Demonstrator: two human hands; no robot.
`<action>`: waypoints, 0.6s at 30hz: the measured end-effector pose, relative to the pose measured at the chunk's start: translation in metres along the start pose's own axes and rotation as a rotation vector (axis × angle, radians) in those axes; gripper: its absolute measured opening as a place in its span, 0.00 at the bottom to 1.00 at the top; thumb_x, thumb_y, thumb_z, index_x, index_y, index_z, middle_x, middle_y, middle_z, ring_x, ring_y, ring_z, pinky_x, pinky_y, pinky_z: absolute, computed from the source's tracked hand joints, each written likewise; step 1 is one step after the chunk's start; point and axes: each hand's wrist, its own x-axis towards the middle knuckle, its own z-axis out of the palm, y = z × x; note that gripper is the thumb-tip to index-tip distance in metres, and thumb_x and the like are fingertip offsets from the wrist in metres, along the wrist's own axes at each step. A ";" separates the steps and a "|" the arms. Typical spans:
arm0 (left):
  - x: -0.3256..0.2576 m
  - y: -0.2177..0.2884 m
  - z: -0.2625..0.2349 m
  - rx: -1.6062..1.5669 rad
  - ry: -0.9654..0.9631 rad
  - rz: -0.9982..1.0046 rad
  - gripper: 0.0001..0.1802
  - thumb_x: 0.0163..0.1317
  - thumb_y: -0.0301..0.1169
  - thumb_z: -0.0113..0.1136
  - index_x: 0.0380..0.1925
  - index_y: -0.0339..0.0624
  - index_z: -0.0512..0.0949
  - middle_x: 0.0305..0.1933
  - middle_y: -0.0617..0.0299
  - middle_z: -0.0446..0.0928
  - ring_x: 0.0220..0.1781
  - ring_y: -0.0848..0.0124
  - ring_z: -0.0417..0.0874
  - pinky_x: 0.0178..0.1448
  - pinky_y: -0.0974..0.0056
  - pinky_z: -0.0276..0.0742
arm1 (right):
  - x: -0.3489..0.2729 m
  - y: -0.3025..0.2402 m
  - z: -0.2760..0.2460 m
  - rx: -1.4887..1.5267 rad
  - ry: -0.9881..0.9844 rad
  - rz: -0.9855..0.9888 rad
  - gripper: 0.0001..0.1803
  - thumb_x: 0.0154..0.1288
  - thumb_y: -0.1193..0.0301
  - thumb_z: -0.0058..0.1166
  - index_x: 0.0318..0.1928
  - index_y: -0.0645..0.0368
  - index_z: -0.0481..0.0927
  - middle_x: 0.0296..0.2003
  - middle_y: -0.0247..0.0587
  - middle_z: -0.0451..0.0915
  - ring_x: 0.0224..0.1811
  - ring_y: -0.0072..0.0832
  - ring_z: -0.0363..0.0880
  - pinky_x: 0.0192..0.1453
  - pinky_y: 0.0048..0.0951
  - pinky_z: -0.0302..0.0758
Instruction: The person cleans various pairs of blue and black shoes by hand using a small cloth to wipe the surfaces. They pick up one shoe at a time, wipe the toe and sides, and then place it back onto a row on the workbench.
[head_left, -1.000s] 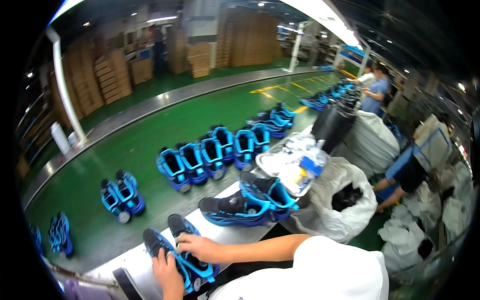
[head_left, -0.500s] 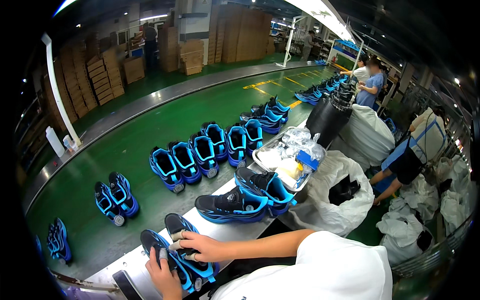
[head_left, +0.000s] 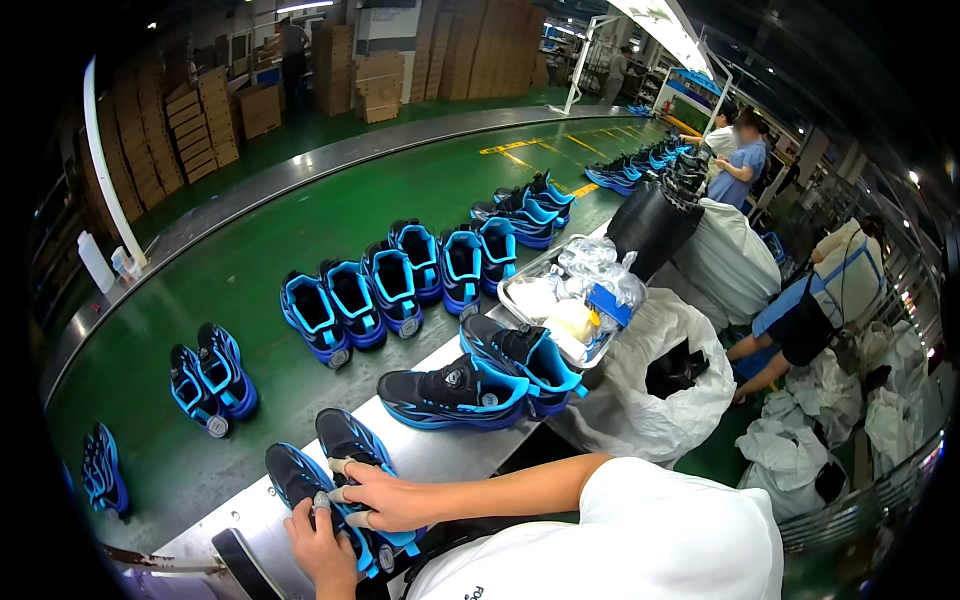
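Note:
On the near metal ledge lies a pair of black sneakers with blue soles and bright blue trim, toes away from me. My left hand (head_left: 322,545) is closed on the left sneaker (head_left: 290,472), with fingers over its upper. My right hand (head_left: 388,497) reaches across the right sneaker (head_left: 348,436), its fingers bent over the upper by the opening. Pale covers sit on several of my fingertips. My hands hide the middle of both shoes. Just beyond, to the right, stands a like pair, a side-on sneaker (head_left: 452,392) against another sneaker (head_left: 520,357).
Several like sneakers (head_left: 350,302) stand on the green conveyor belt (head_left: 240,285). A metal tray (head_left: 518,305) with plastic-wrapped items lies right, beside a white sack (head_left: 705,410) and a black roll-shaped bundle (head_left: 648,228). A dark flat object (head_left: 245,565) lies near my left hand. Co-workers are at the right.
The whole view has shifted slightly, so everything sits a little further left and mostly higher. My fingers have moved only slightly on the two sneakers.

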 end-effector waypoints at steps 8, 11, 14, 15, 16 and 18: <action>0.011 -0.009 -0.016 -0.191 -0.108 -0.057 0.16 0.53 0.25 0.57 0.43 0.31 0.76 0.47 0.47 0.74 0.46 0.50 0.70 0.51 0.53 0.68 | -0.007 0.021 0.001 -0.122 0.025 -0.224 0.19 0.59 0.75 0.58 0.53 0.57 0.79 0.60 0.52 0.69 0.63 0.49 0.67 0.66 0.42 0.66; 0.019 -0.001 -0.010 -0.104 -0.050 -0.082 0.10 0.52 0.22 0.59 0.36 0.31 0.76 0.42 0.48 0.73 0.44 0.51 0.71 0.49 0.53 0.69 | 0.004 0.017 -0.015 -0.180 -0.095 -0.225 0.19 0.55 0.74 0.61 0.49 0.54 0.81 0.54 0.50 0.72 0.58 0.48 0.69 0.59 0.42 0.68; 0.020 -0.003 -0.001 -0.096 0.011 -0.119 0.10 0.49 0.22 0.60 0.34 0.32 0.75 0.40 0.49 0.71 0.43 0.50 0.71 0.49 0.54 0.69 | 0.018 0.012 -0.039 -0.026 -0.137 -0.052 0.16 0.54 0.74 0.62 0.46 0.54 0.83 0.46 0.48 0.72 0.52 0.47 0.69 0.57 0.41 0.66; 0.019 -0.006 0.003 -0.117 0.006 -0.174 0.10 0.49 0.21 0.59 0.33 0.32 0.75 0.39 0.49 0.70 0.43 0.50 0.71 0.48 0.54 0.69 | 0.018 0.021 -0.034 -0.086 -0.144 -0.105 0.16 0.57 0.72 0.62 0.47 0.54 0.83 0.42 0.44 0.71 0.49 0.43 0.69 0.56 0.38 0.68; 0.017 -0.008 0.009 -0.124 0.018 -0.172 0.10 0.49 0.21 0.59 0.33 0.32 0.75 0.39 0.49 0.70 0.43 0.50 0.71 0.48 0.54 0.69 | 0.017 0.028 -0.031 -0.071 -0.134 -0.129 0.16 0.58 0.71 0.62 0.48 0.52 0.83 0.40 0.44 0.70 0.48 0.42 0.70 0.55 0.36 0.68; 0.010 -0.017 0.015 -0.257 0.101 -0.098 0.09 0.49 0.21 0.61 0.32 0.33 0.76 0.34 0.51 0.69 0.38 0.52 0.71 0.44 0.56 0.68 | 0.016 0.020 -0.026 -0.201 -0.105 -0.085 0.16 0.58 0.71 0.62 0.49 0.52 0.82 0.39 0.43 0.70 0.46 0.42 0.71 0.54 0.34 0.69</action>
